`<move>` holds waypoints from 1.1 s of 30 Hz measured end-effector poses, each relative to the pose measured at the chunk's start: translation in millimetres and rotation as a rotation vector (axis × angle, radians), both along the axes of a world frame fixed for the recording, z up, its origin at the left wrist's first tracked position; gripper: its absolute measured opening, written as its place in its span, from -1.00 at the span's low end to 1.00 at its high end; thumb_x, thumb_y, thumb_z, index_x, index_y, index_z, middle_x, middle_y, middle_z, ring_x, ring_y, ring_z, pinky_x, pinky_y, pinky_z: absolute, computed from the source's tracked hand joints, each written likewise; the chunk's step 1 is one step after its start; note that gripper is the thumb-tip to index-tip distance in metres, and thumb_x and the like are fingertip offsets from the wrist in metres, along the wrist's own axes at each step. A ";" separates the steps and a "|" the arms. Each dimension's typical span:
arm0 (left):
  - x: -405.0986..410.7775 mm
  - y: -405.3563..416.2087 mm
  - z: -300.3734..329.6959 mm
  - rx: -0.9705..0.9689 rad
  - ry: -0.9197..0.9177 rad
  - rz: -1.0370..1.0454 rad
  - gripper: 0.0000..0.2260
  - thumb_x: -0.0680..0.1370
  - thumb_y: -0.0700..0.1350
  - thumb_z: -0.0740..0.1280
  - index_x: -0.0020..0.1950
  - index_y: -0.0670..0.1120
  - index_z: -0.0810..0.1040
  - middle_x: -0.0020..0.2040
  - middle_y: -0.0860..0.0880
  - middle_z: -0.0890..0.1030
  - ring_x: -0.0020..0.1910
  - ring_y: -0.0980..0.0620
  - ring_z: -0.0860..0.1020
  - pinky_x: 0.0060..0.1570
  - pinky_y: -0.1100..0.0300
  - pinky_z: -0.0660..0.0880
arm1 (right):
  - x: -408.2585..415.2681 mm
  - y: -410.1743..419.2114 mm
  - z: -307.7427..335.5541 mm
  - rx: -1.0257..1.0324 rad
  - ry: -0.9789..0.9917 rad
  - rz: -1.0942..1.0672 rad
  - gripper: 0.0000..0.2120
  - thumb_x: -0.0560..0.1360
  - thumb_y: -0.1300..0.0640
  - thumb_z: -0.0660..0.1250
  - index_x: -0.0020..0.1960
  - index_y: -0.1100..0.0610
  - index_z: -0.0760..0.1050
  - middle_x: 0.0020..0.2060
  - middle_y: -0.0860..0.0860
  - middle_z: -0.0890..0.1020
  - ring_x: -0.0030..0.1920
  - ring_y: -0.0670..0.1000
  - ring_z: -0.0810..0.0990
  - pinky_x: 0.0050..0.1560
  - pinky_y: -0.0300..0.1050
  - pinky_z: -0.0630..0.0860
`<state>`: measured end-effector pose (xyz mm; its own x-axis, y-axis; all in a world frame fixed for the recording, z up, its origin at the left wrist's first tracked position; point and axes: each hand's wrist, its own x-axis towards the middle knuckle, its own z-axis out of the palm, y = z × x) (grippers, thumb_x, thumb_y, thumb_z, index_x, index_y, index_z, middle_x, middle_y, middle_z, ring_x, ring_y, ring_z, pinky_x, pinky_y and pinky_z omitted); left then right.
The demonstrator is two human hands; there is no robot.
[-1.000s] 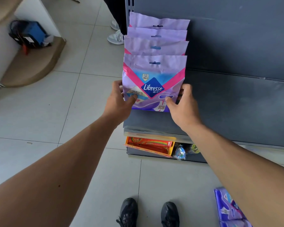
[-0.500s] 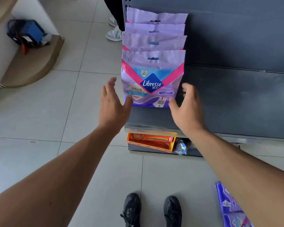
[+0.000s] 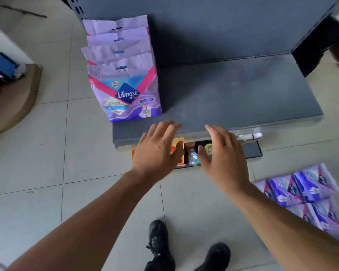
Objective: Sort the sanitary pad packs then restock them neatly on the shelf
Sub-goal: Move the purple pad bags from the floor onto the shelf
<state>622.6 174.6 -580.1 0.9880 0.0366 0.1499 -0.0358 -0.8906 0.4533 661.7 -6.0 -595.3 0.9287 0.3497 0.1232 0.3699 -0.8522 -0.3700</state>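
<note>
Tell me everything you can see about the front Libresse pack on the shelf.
The front Libresse pack is a glossy, soft plastic pouch, lilac with pink diagonal bands, a blue panel and a dark blue diamond logo. Its flat top flap has a small hang slot. It stands upright at the left end of the grey shelf, its base near the front edge, first in a row of four like packs, overlapping the pack behind it. Neither hand touches it.
</note>
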 end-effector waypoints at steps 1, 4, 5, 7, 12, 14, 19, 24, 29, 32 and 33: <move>0.8 -17.4 -2.5 0.010 0.034 -0.026 -0.65 0.53 0.07 0.18 0.28 -0.02 0.44 0.22 -0.04 0.53 0.15 -0.11 0.51 0.02 0.00 0.53 | -5.1 -20.0 -3.4 -0.007 0.020 -0.033 -0.50 0.48 -0.06 0.17 0.35 0.15 0.41 0.26 0.09 0.53 0.25 0.15 0.49 0.11 0.07 0.49; 4.4 -77.8 -10.4 0.023 0.117 -0.073 -0.67 0.54 0.03 0.23 0.28 0.00 0.46 0.22 0.01 0.54 0.17 -0.08 0.51 0.05 0.04 0.50 | -20.8 -85.3 -14.7 -0.026 0.076 -0.127 -0.50 0.47 -0.05 0.18 0.35 0.15 0.41 0.24 0.10 0.54 0.20 0.17 0.52 0.01 0.08 0.52; 5.3 -101.2 -13.3 0.025 0.155 -0.101 -0.67 0.55 0.02 0.25 0.30 0.01 0.45 0.24 0.02 0.52 0.20 -0.06 0.49 0.06 0.04 0.48 | -27.2 -108.7 -18.5 -0.032 0.091 -0.160 -0.51 0.47 -0.03 0.21 0.34 0.16 0.41 0.23 0.11 0.55 0.17 0.19 0.54 -0.02 0.08 0.53; 6.4 -151.4 -18.5 0.035 0.253 -0.179 -0.65 0.58 0.05 0.24 0.35 0.03 0.41 0.30 0.04 0.47 0.27 -0.02 0.44 0.12 0.02 0.47 | -42.2 -157.4 -24.4 -0.040 0.132 -0.244 -0.53 0.46 0.03 0.33 0.32 0.18 0.41 0.20 0.14 0.56 0.11 0.21 0.57 -0.07 0.06 0.54; 8.4 -276.9 -28.9 0.074 0.430 -0.376 -0.62 0.61 0.11 0.18 0.42 0.13 0.31 0.38 0.11 0.39 0.37 0.07 0.33 0.20 0.07 0.40 | -79.7 -272.7 -31.4 -0.041 0.255 -0.444 -0.52 0.44 0.05 0.41 0.31 0.17 0.41 0.14 0.14 0.59 0.05 0.20 0.61 -0.14 0.05 0.58; 10.1 -323.3 -33.7 0.079 0.493 -0.453 -0.63 0.61 0.11 0.16 0.43 0.16 0.29 0.39 0.14 0.37 0.38 0.09 0.32 0.25 0.11 0.36 | -93.1 -314.8 -33.6 -0.033 0.286 -0.529 -0.51 0.42 0.05 0.42 0.30 0.16 0.42 0.10 0.15 0.60 0.02 0.21 0.61 -0.16 0.06 0.58; 15.2 -411.8 -52.3 0.112 0.555 -0.598 -0.59 0.60 0.12 0.18 0.45 0.14 0.28 0.41 0.12 0.37 0.36 0.08 0.34 0.26 0.13 0.34 | -113.2 -395.7 -51.1 0.041 0.364 -0.699 -0.51 0.45 0.06 0.39 0.33 0.19 0.41 0.12 0.17 0.58 0.09 0.24 0.58 -0.05 0.13 0.59; 32.2 -463.5 -91.2 0.135 0.656 -0.707 -0.58 0.61 0.11 0.21 0.46 0.08 0.29 0.37 0.04 0.41 0.32 0.05 0.39 0.21 0.14 0.40 | -119.5 -438.0 -85.2 0.132 0.477 -0.907 -0.45 0.49 0.04 0.37 0.42 0.15 0.35 0.27 0.14 0.50 0.28 0.18 0.48 0.12 0.11 0.53; 48.3 -508.2 -156.1 0.116 0.810 -0.796 -0.60 0.60 0.07 0.22 0.43 0.07 0.34 0.32 0.02 0.46 0.28 0.01 0.43 0.19 0.10 0.42 | -121.8 -461.7 -133.3 0.276 0.648 -1.173 -0.45 0.54 0.02 0.32 0.47 0.09 0.26 0.37 0.08 0.40 0.39 0.10 0.38 0.25 0.05 0.42; 48.2 -533.2 -199.3 0.077 0.913 -0.789 -0.64 0.59 0.03 0.25 0.39 0.03 0.40 0.25 0.00 0.51 0.19 -0.02 0.50 0.14 0.08 0.46 | -119.9 -472.8 -175.4 0.342 0.754 -1.309 -0.45 0.54 0.03 0.33 0.47 0.10 0.26 0.36 0.11 0.41 0.36 0.13 0.41 0.24 -0.01 0.38; 46.2 -540.6 -214.5 0.067 0.949 -0.782 -0.66 0.59 0.01 0.26 0.36 0.02 0.42 0.22 -0.01 0.53 0.17 -0.02 0.52 0.13 0.08 0.46 | -120.0 -477.2 -190.5 0.381 0.794 -1.354 -0.46 0.55 0.03 0.32 0.47 0.09 0.25 0.36 0.12 0.41 0.35 0.14 0.42 0.24 -0.02 0.37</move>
<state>668.9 -366.0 -794.6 0.4592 -0.5943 -0.6603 -0.2512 -0.7998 0.5452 541.8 -483.3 -785.8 0.3831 -0.6743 -0.6314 -0.9171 -0.1961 -0.3470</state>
